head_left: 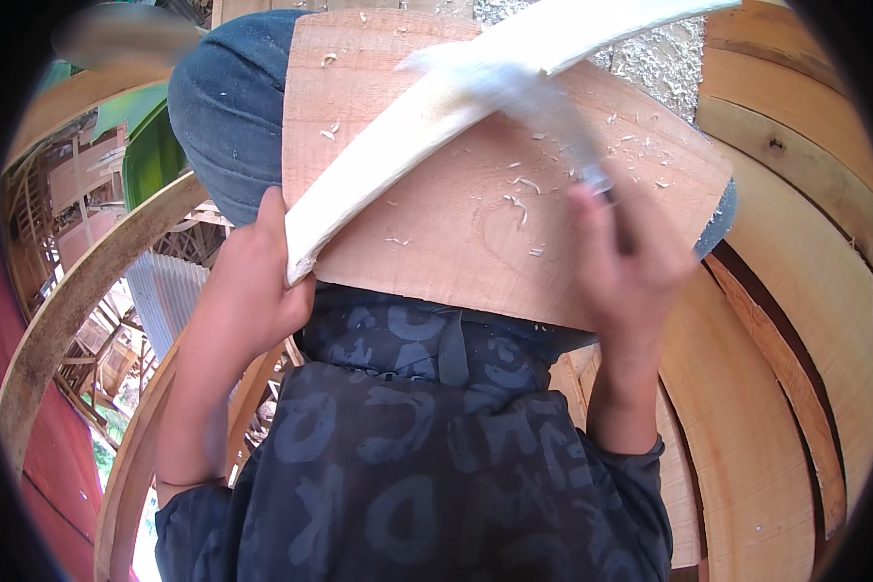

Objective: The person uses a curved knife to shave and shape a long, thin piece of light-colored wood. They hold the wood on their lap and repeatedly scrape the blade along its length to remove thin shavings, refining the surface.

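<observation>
A long, pale strip of wood (388,160), slightly curved, slants from lower left to upper right above a flat brown board (427,247) on my lap. My left hand (257,286) is closed around the strip's near end. In my right hand (632,262) is a knife (570,136), its blade smeared by motion and laid against the strip's middle. The exact contact of edge and wood is too blurred to make out. Small curled shavings (519,209) lie scattered over the board.
Beyond the board at the upper right, a patch of floor (660,68) is thick with shavings. Wooden planks (747,388) run along the right. At the left a curved wooden rail (78,291) borders a drop with a corrugated sheet (165,291) below. A green leaf (150,145) is near my knee.
</observation>
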Demonstrator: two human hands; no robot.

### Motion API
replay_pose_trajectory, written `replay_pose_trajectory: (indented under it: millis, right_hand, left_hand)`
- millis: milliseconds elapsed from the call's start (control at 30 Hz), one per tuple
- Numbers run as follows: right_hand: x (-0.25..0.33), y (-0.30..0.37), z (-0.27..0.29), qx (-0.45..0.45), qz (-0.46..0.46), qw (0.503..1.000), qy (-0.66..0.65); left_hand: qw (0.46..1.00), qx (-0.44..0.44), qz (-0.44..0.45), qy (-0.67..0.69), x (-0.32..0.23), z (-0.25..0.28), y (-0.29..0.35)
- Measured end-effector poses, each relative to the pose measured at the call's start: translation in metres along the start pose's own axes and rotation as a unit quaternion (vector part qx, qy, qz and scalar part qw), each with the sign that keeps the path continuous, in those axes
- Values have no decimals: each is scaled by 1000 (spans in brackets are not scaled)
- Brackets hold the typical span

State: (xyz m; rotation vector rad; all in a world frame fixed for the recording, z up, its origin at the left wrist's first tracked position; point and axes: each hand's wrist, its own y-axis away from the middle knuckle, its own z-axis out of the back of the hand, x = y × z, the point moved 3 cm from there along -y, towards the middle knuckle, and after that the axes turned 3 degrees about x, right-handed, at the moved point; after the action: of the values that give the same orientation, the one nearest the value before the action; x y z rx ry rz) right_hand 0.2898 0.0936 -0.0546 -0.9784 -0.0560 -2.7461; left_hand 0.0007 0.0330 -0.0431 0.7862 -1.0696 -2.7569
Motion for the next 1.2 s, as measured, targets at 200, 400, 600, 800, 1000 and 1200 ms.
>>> replay_pose_trajectory:
  millis: [200,400,600,800,1000,1200]
  right_hand:
    - [32,9,0,101,56,992,42]
    - [4,-2,9,-30,-6,999,23]
    - [-33,-11,25,-77,-184,980,-1]
    - [8,1,4,6,28,999,20]
    - [-2,-3,4,12,-63,998,5]
    - [-1,20,6,33,-104,993,-42]
  left_hand:
    - [1000,15,6,2,-3,5,-5]
    - [1000,13,17,-17,-7,6,-4]
    - [1000,15,17,0,-5,4,-1]
    - [1000,8,-4,-1,-7,6,-5]
    - [999,27,5,20,-6,12,-2]
    - [997,60,33,35,0,30,20]
